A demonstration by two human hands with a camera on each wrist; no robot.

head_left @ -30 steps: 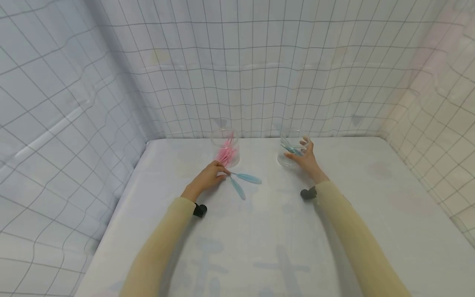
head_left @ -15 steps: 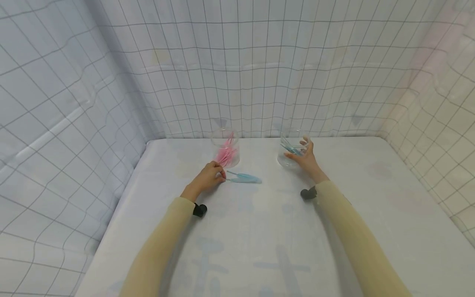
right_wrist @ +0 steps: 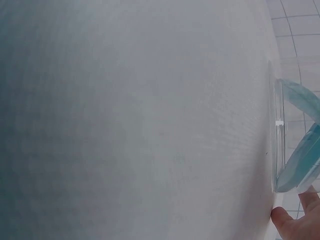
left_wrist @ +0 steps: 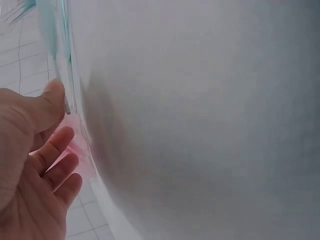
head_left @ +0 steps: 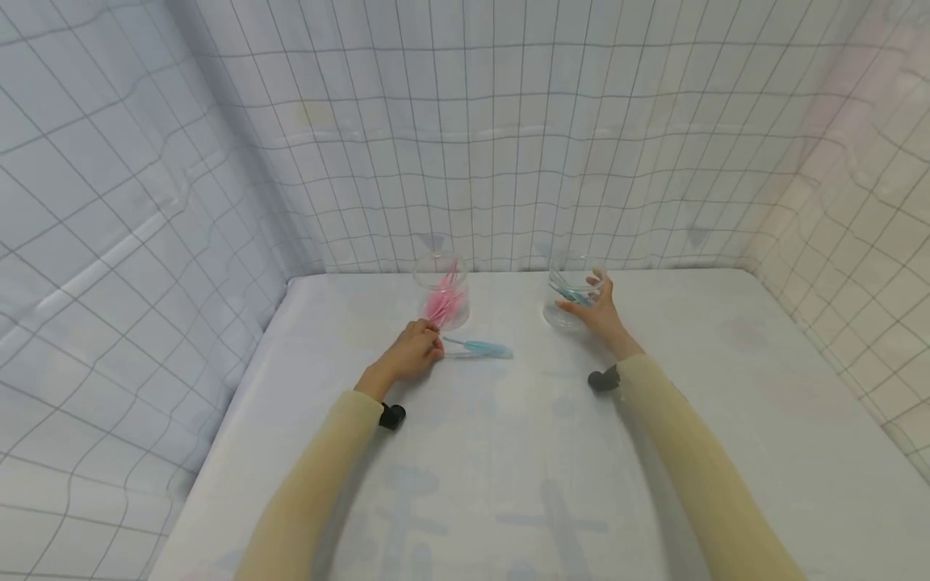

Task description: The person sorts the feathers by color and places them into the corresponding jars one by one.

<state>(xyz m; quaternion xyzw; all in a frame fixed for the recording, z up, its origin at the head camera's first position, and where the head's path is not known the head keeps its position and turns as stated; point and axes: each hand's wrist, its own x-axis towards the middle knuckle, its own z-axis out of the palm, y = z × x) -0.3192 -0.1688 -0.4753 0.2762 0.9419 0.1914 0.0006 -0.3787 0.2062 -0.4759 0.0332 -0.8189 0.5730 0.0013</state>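
Observation:
In the head view my left hand (head_left: pixel 412 351) is at the table's middle left, in front of a clear jar (head_left: pixel 467 307) of pink feather-like pieces (head_left: pixel 443 305). Its thumb and index finger pinch the thin stem of a blue feather-like stick (head_left: pixel 485 348); the other fingers are loosely bent. A second thin blue stick (left_wrist: pixel 67 37) lies close beside it, partly overlapped. My right hand (head_left: pixel 601 315) grips the right side of another clear jar (head_left: pixel 561 319), thumb in front and fingers round the back. Blue feather-like sticks (right_wrist: pixel 300 160) lean inside that jar.
A white cloth-covered table (head_left: pixel 494 452) extends below the arms. White gridded curtains (head_left: pixel 494 145) stand behind it and on both sides. Each wrist carries a black camera (head_left: pixel 392 416), and the two jars stand apart near the back edge.
The two blue sticks were spread apart and have swung together, now pointing right and overlapping. My left hand shifted slightly left. My right hand and its jar have stayed put.

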